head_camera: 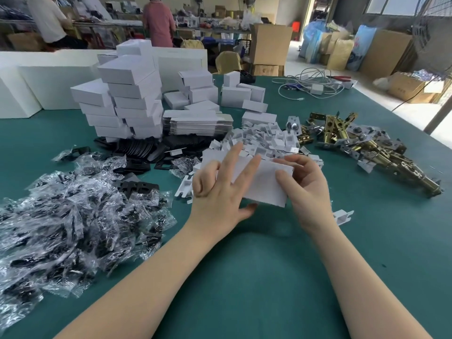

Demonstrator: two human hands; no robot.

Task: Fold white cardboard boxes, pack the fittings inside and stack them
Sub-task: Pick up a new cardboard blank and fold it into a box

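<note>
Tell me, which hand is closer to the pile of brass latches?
Right. The right hand holds the white box beside the brass latches; the left hand holds its far side.

The left hand (220, 189) hides part of the white box (264, 182).

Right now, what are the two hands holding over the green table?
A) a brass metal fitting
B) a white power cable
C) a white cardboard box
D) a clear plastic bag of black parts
C: the left hand and right hand both grip a white cardboard box between them.
</note>
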